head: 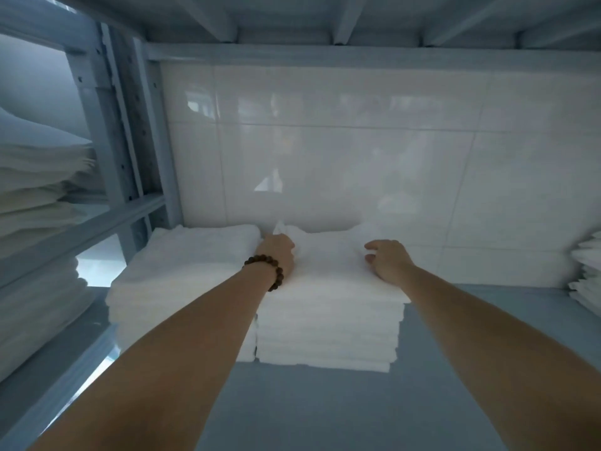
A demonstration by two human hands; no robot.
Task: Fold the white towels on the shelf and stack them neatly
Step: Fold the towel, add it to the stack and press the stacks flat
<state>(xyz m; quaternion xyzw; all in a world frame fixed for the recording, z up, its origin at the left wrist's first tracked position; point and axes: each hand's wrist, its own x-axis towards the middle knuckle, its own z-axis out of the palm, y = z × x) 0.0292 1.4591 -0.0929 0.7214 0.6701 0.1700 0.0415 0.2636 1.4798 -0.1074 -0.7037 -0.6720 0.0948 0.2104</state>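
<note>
Both hands rest on my stack of folded white towels point(328, 333) on the blue-grey shelf point(325, 405): left hand point(278, 255) at nine o'clock, fingers hidden; right hand point(388, 260) at three, fingers loosely spread on top.

Left hand point(277, 255): fingertips buried in the top towel point(328, 265), grip unreadable. Right of the right hand point(388, 260), another towel pile point(585, 271) cut by the frame edge. Tile reflections beyond both hands too blurred to identify.

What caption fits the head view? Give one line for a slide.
Both hands, left hand and right hand, rest atop the middle towel stack on a blue shelf.
</note>
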